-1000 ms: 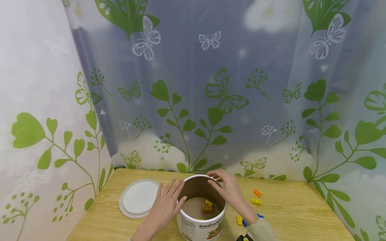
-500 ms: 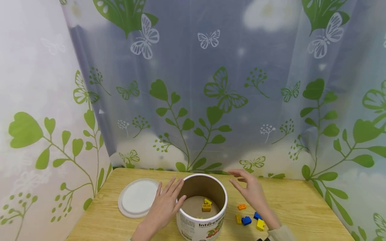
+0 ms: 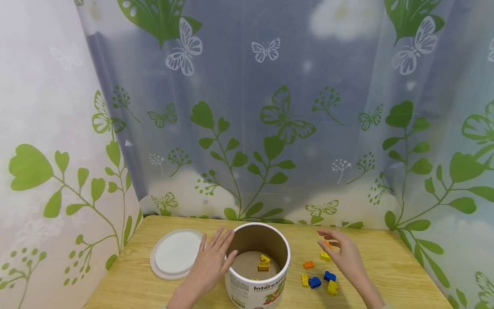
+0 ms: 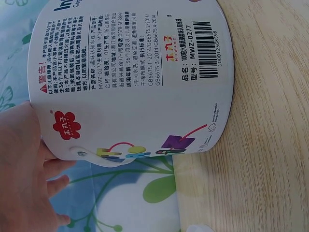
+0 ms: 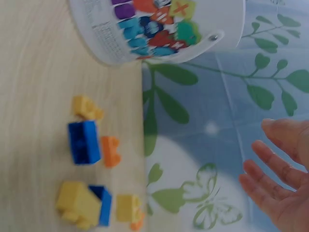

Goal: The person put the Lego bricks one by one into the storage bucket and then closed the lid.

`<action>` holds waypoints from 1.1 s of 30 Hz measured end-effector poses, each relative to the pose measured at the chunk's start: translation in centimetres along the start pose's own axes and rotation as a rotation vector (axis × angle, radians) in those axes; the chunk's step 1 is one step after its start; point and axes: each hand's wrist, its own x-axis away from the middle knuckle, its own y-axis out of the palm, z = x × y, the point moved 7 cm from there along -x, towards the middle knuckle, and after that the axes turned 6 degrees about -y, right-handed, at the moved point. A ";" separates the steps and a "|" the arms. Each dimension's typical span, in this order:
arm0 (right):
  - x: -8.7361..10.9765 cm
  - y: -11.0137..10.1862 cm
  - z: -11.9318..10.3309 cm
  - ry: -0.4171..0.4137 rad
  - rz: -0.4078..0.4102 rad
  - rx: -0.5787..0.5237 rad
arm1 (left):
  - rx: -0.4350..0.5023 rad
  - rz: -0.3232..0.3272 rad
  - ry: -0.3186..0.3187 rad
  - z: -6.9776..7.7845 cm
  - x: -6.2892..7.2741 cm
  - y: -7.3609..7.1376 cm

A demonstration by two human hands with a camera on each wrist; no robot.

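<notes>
A white bucket [image 3: 238, 288] with a printed label stands on the table, and a few yellow bricks [image 3: 263, 266] lie at its bottom. My left hand [image 3: 210, 262] rests with straight fingers against the bucket's left rim; the left wrist view shows this hand [image 4: 21, 159] touching the printed wall. To the right of the bucket, my right hand [image 3: 344, 254] hovers with loosely bent fingers and holds nothing. Below and beside it lie loose toy bricks: a blue brick [image 3: 314, 282], a yellow brick [image 3: 332, 287], an orange brick [image 3: 308, 265] and several others. One orange brick is partly hidden behind its fingers.
A round white lid [image 3: 175, 254] lies flat on the wooden table [image 3: 127, 279], left of the bucket. Behind the table's back edge hangs a curtain [image 3: 308, 171] printed with leaves and butterflies.
My right hand has moved from the bucket's right rim out to the right, over the loose bricks, uncovering several of them. My left hand has stayed at the left rim.
</notes>
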 end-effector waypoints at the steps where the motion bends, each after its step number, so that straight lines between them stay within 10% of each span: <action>1: 0.3 -0.1 0.4 0.009 -0.004 0.002 | 0.002 0.001 0.000 0.0 0.0 0.0; 33: 8.3 3.3 7.5 0.273 -0.329 0.014 | 0.013 0.003 0.002 0.0 0.0 0.0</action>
